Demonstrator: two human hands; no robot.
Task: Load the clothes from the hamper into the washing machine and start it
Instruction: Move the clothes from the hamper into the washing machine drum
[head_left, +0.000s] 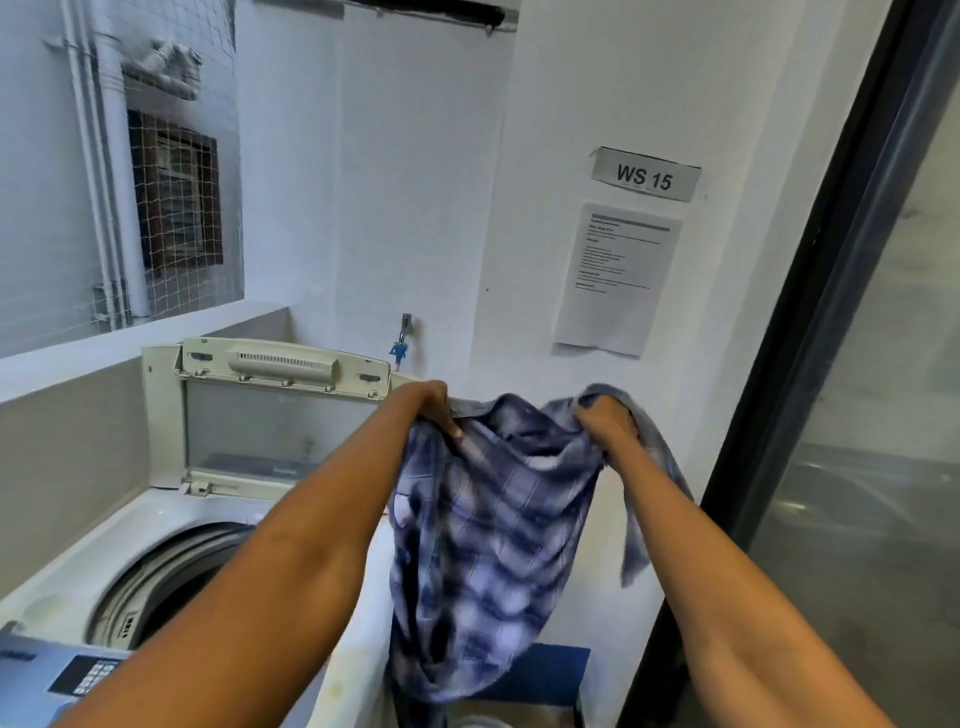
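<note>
Gripping a blue plaid shirt at its top edge, left hand and right hand both clenched on the cloth. Hanging it in the air just right of the washing machine, lid standing open, above a blue hamper partly hidden below.

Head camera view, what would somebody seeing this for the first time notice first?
First, the blue and white plaid shirt held up at centre, the left hand and right hand each gripping its top edge. Left of it stands the white top-loading washing machine with its lid raised and drum open. On the white wall at upper right, a grey sign reading WS 15 sits above a printed paper notice.
</note>
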